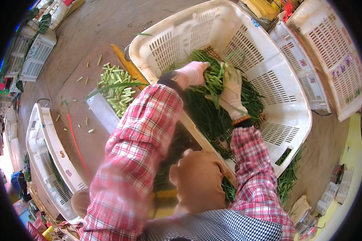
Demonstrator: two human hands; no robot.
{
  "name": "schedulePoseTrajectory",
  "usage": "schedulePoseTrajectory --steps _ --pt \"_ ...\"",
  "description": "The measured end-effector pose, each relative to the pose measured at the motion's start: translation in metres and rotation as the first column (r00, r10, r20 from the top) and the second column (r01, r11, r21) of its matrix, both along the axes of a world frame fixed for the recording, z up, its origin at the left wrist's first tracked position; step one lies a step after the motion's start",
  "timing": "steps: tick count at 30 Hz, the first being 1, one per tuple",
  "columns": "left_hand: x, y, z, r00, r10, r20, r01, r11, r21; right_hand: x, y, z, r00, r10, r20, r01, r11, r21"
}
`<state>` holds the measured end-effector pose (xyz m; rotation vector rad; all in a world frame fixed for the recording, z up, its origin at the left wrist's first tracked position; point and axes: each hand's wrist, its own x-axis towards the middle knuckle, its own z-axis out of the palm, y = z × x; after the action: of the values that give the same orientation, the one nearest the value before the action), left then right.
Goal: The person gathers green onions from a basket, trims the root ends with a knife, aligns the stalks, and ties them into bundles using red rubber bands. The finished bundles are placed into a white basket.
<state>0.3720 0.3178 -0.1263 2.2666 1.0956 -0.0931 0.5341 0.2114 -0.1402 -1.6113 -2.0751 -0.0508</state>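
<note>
My gloved left hand (196, 73) and gloved right hand (231, 92) are over the inside of a large white slatted plastic crate (238, 15). Between them they grip a bunch of green stalks (214, 79), its stems pointing up and away. Under my hands, long dark-leaved greens (206, 111) lie in the crate, with pale root ends showing at the far side. Left of my left forearm, a broad metal cleaver blade (102, 110) lies beside a heap of short cut pale-green stem pieces (117, 87). My sleeve hides the cleaver's near end.
A yellow wooden strip (129, 66) lies along the crate's left side. A red strip (77, 144) and scattered stem bits lie on the brown surface. Another white crate (54, 162) stands at left. More crates (331, 60) line the right. Greens (289, 174) lie beyond my right sleeve.
</note>
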Motion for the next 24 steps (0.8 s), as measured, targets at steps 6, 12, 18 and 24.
schedulePoseTrajectory --steps 6,12,18,24 --pt "0.001 -0.006 0.014 0.995 0.029 0.091 -0.027 0.999 -0.022 0.002 0.020 -0.023 -0.123 -0.451 -0.884 -0.536 0.780 -0.323" --pt "-0.005 -0.013 0.009 0.998 -0.028 -0.050 0.026 0.999 -0.039 0.020 0.005 -0.008 0.576 -0.044 -0.816 -0.384 0.867 -0.317" --pt "0.001 -0.007 0.013 0.994 -0.056 -0.098 0.067 0.991 0.113 0.038 -0.005 0.006 0.192 -0.240 -0.952 -0.351 0.888 -0.295" --pt "0.001 -0.024 0.020 0.942 0.088 0.325 -0.090 0.996 -0.011 0.056 -0.010 0.006 0.262 -0.195 -0.945 -0.274 0.924 -0.266"
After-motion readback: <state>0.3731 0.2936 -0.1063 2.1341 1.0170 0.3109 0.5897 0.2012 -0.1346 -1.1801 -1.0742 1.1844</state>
